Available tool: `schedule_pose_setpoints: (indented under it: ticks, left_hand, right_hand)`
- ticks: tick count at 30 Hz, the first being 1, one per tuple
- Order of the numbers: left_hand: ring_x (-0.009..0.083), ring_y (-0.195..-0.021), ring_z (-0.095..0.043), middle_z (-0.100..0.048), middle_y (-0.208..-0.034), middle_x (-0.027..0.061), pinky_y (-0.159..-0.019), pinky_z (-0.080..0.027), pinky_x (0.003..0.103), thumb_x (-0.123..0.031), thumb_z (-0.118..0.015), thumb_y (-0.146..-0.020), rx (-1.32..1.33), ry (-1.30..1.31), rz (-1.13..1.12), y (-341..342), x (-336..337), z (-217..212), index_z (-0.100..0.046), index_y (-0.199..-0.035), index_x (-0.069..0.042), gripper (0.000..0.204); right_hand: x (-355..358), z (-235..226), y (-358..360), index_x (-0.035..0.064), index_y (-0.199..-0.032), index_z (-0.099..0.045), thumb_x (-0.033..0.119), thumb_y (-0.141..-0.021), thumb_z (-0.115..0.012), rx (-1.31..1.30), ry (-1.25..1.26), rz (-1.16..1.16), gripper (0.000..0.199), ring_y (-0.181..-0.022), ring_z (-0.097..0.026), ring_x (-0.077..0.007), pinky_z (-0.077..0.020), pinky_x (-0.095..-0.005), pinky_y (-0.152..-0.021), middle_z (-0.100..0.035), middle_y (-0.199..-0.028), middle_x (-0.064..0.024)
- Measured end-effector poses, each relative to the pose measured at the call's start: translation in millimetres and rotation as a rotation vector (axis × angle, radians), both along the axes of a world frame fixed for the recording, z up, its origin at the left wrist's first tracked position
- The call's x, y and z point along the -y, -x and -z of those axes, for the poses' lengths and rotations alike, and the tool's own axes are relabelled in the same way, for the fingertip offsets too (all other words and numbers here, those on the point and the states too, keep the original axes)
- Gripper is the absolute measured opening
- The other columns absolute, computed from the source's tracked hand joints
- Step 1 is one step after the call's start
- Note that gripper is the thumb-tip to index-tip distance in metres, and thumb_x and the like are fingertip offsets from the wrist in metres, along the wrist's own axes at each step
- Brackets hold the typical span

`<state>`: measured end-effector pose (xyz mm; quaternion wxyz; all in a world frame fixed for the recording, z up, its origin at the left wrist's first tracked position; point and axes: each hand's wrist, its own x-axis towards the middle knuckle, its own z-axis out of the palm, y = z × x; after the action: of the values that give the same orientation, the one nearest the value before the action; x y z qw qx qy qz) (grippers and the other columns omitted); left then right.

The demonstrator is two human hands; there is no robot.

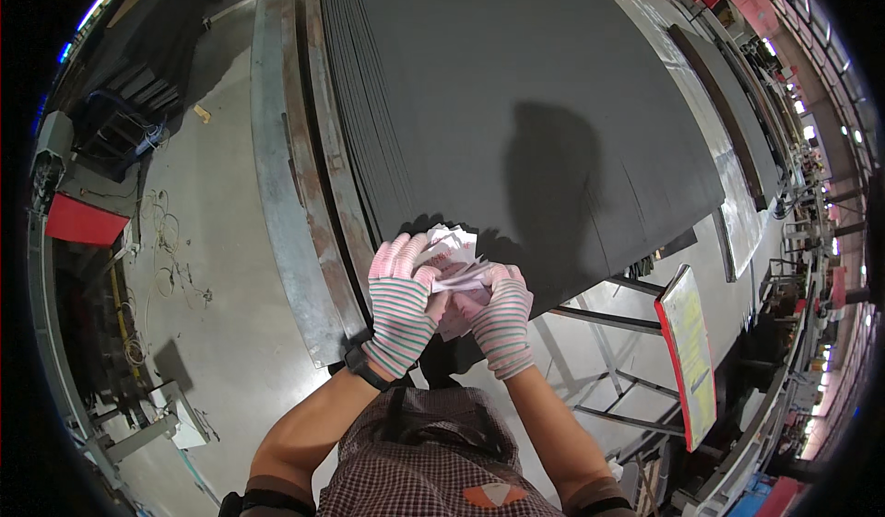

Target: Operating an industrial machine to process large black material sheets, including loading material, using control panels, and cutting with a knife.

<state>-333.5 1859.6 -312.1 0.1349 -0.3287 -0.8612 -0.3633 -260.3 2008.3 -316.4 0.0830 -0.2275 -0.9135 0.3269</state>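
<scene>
Both my hands wear striped pink-and-white knit gloves and meet in front of me, over the near edge of a stack of dark grey sheets. Between them is a bundle of small white paper labels (450, 247) with reddish print, fanned out unevenly. My left hand (403, 296) wraps the bundle from the left, fingers at its upper side. On the other side my right hand (501, 319) pinches some of the labels with thumb and fingers. A dark watch (365, 368) is on my left wrist.
The large stack of dark grey sheets (461, 75) fills the table ahead. Long metal bars (277, 148) run along its left side. A red-edged board (687, 356) stands on a metal frame at right. Loose cables (166, 245) lie on the floor at left.
</scene>
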Motion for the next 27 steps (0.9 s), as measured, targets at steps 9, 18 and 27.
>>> schedule_pose_setpoints:
  ticks: [9,18,27]
  left_hand:
    - [0.0304,-0.111,-0.054,-0.06,-0.106,0.0083,-0.107,-0.033,0.049,-0.015,-0.077,-0.057,0.006,0.024,0.077,3.6,-1.3,-5.8,-0.062,-0.114,-0.008,0.059]
    - [0.03,-0.092,-0.06,-0.062,-0.093,0.0105,-0.083,-0.047,0.042,-0.016,-0.062,-0.076,0.084,-0.007,0.156,0.8,-3.1,3.3,-0.065,-0.105,-0.007,0.03]
    - [0.0295,-0.095,-0.062,-0.064,-0.101,0.0099,-0.083,-0.05,0.041,-0.013,-0.057,-0.085,0.461,-0.196,0.257,-9.0,12.4,-21.7,-0.065,-0.106,-0.008,0.023]
  right_hand:
    - [0.2,-10.1,1.3,0.0109,-0.104,-0.061,0.027,-0.061,-0.08,0.106,-0.103,-0.053,0.05,-0.098,-0.057,-0.0298,-0.0427,-0.0449,-0.082,-0.061,-0.102,-0.0082]
    - [7.1,-12.3,-0.4,0.0106,-0.097,-0.063,0.033,-0.058,-0.083,-0.048,-0.117,0.014,0.049,-0.095,-0.056,-0.0304,-0.0448,-0.0417,-0.085,-0.062,-0.1,-0.007]
    - [12.6,-30.2,-5.6,0.0068,-0.124,-0.055,0.039,-0.062,-0.081,-0.1,-0.191,-0.074,0.075,-0.112,-0.053,-0.0341,-0.0394,-0.0453,-0.094,-0.058,-0.12,-0.014]
